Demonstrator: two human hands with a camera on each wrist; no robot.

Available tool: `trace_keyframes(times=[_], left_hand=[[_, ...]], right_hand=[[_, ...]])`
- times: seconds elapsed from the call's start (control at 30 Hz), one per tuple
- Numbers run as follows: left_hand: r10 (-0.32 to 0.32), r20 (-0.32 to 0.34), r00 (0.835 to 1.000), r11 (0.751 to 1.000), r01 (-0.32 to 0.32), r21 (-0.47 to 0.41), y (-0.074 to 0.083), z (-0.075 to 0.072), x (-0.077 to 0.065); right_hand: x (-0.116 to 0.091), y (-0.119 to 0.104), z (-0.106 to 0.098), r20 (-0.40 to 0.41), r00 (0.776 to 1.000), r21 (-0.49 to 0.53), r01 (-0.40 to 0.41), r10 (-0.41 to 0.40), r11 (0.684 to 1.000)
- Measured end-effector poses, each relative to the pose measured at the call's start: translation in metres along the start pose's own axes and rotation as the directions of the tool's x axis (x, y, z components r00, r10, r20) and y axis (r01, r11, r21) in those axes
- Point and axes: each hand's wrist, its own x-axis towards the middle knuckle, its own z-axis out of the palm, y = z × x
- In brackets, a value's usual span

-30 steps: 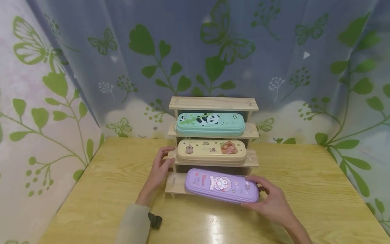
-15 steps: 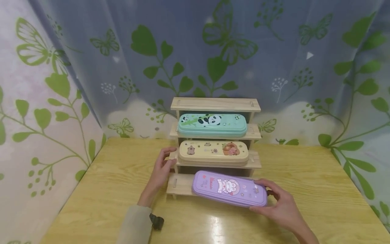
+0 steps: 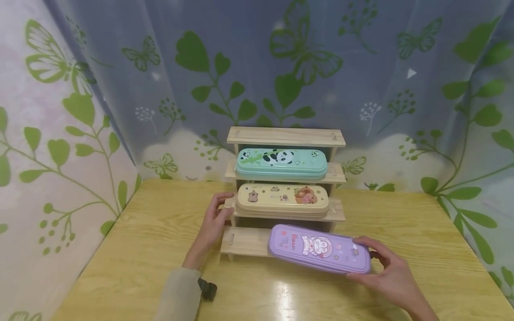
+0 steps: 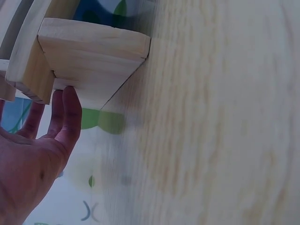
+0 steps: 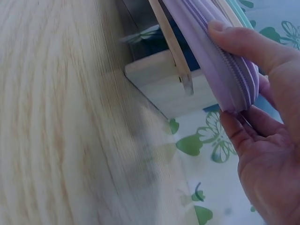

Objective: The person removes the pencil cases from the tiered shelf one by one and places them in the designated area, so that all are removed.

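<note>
My right hand pinches the right end of a purple zippered pencil case printed with a white rabbit. Thumb and fingers lie on opposite sides of its zipped edge in the right wrist view. Tilted, the case overlaps the right part of the bottom step of a wooden stepped rack; whether it touches the step I cannot tell. With thumb and bent fingers, my left hand holds the rack's left end at the second step from the bottom. In the left wrist view, its fingers reach against the wooden side.
A cream pencil case lies on the rack's second step, and a mint panda pencil case on the step above. The top board is bare. A wood-grain table lies under the rack, with leaf-patterned curtains behind.
The purple pencil case has slid right with my right hand, uncovering more of the bottom step. My left hand stays on the rack. The whole head view has shifted slightly.
</note>
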Motion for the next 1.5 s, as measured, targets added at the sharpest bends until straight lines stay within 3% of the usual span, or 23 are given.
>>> trace_keyframes(times=[0.3,0.43,0.57,0.67,0.77,0.97,1.2,1.5], left_hand=[[0.003,0.005,1.0,1.0,-0.003,0.0,-0.002,-0.001,0.002],[-0.001,0.005,1.0,1.0,0.001,0.001,-0.003,-0.001,0.0],[-0.003,0.004,1.0,1.0,0.003,0.002,-0.003,0.001,-0.003],[-0.002,0.003,1.0,1.0,0.002,0.005,-0.002,0.002,-0.003],[-0.004,0.001,1.0,1.0,0.004,0.007,-0.002,0.002,-0.003],[0.001,0.0,1.0,1.0,-0.001,0.006,-0.001,0.001,-0.003],[-0.002,0.002,1.0,1.0,0.002,0.005,-0.003,0.001,-0.002],[0.003,0.0,1.0,1.0,-0.003,0.007,-0.002,0.0,0.001]], right_hand=[[-0.007,0.011,-0.016,-0.023,0.999,-0.025,-0.024,0.024,0.999],[-0.013,0.017,-0.025,-0.01,0.993,-0.077,-0.122,0.122,0.989],[-0.019,0.023,-0.036,0.014,0.969,-0.131,-0.242,0.246,0.961],[-0.025,0.028,-0.044,0.01,0.957,-0.138,-0.287,0.291,0.948],[-0.031,0.03,-0.049,-0.024,0.968,-0.104,-0.253,0.252,0.962],[-0.036,0.035,-0.057,-0.106,0.989,0.002,-0.108,0.107,0.994],[-0.04,0.046,-0.066,-0.176,0.974,-0.009,-0.144,0.14,0.99],[-0.045,0.06,-0.084,-0.298,0.954,-0.014,0.03,-0.033,0.999]])
